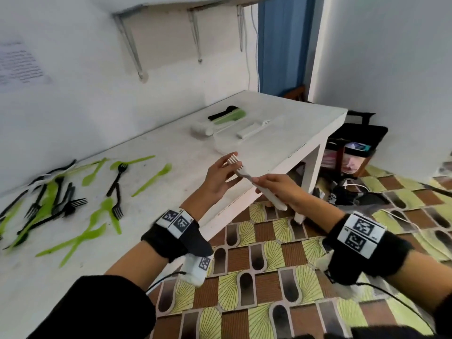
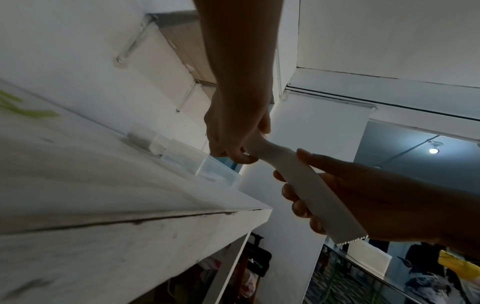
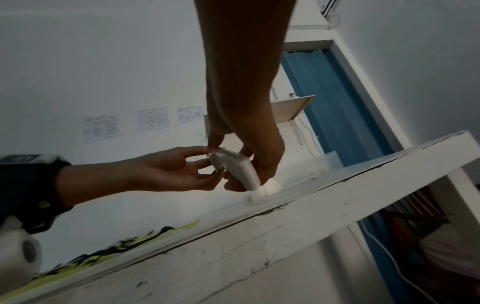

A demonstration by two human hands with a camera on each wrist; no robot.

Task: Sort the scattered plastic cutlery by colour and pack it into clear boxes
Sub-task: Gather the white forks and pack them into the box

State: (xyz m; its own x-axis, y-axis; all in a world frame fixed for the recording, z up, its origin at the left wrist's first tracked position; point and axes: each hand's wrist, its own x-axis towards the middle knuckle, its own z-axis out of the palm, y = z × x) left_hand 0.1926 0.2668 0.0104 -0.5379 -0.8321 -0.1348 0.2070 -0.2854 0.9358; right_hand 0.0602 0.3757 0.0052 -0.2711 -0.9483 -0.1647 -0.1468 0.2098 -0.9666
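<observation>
- While both hands are meeting off the table (image 1: 281,143) edge, the right hand (image 1: 281,189) is gripping a stack of white forks (image 1: 254,182) by the handles; the left hand (image 1: 220,177), fingers loosely curled, is pinching the prongs
- clear boxes (image 1: 244,129) are sitting at the table's far end, holding green, black and white cutlery

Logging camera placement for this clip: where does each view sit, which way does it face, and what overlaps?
Head: high, looking down over the white table; both forearms, left hand and right hand show.
Left wrist: under the left arm, facing up along it at the stack of white forks.
Right wrist: under the right arm, facing the left hand and wall.
Shared: all three show both hands on the fork stack.
</observation>
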